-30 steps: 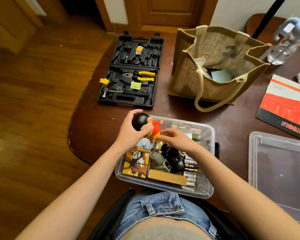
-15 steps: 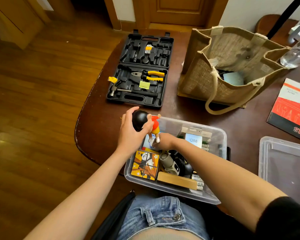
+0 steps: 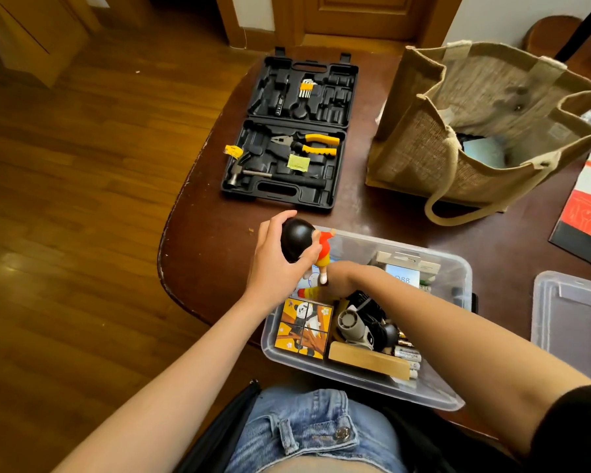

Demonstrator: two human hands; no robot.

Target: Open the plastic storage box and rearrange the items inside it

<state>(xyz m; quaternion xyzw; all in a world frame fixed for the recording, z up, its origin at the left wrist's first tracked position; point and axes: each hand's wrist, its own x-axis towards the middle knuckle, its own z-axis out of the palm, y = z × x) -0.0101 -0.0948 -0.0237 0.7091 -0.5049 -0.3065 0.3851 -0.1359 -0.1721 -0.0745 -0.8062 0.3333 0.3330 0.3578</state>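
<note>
The clear plastic storage box (image 3: 458, 268) sits open at the table's near edge, its lid (image 3: 574, 322) lying to the right. My left hand (image 3: 273, 264) grips the black head of a toy figure (image 3: 301, 240) in a red shirt, held above the box's far left corner. My right hand (image 3: 342, 278) reaches down into the box under the figure; its fingers are hidden. Inside lie a panda picture cube (image 3: 302, 324), a small grey fan (image 3: 350, 324), a wooden block (image 3: 369, 360), several batteries (image 3: 406, 355) and a white packet (image 3: 403, 268).
An open black tool case (image 3: 287, 138) with yellow pliers and a hammer lies at the far left of the dark table (image 3: 205, 240). A jute tote bag (image 3: 485, 124) stands at the back right. A red booklet (image 3: 587, 209) lies at the right edge.
My right hand has dipped from beside the figure down into the box beneath it. My left hand keeps its grip on the figure's head. The camera has shifted left.
</note>
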